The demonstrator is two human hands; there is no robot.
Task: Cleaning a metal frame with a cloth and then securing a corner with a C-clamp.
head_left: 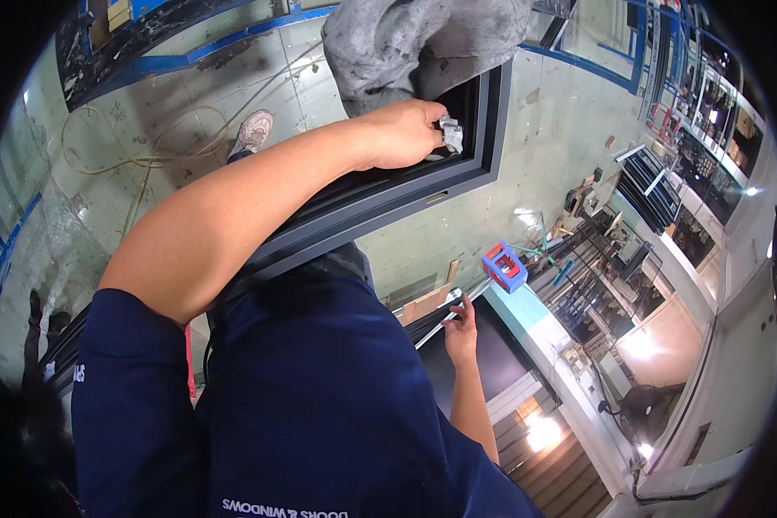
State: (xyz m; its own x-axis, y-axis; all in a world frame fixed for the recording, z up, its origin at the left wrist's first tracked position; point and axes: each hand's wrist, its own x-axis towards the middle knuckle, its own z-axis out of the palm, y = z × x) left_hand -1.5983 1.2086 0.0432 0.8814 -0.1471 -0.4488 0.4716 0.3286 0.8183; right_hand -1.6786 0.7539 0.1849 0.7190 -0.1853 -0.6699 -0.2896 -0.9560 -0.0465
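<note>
My left hand [403, 134] reaches across a dark grey window frame [397, 203] and is closed on a small whitish-grey piece [451, 135] at the inner side of the frame's corner. Whether that piece is cloth or metal is hard to make out. Just beyond the hand, a stained grey cloth [423, 47] drapes down over part of the frame. Farther right and lower, my right hand [462, 332] has its fingers apart, the index finger stretched out next to a small white piece [454, 296] near the edge of a dark panel [483, 350].
A blue and red holder [504, 267] stands on a pale green surface beyond my right hand. Wooden strips [427, 302] lie beside the dark panel. Dark profiles [647, 190] are stacked farther right. At left, a hose [147, 161] coils on the floor near a shoe [255, 131].
</note>
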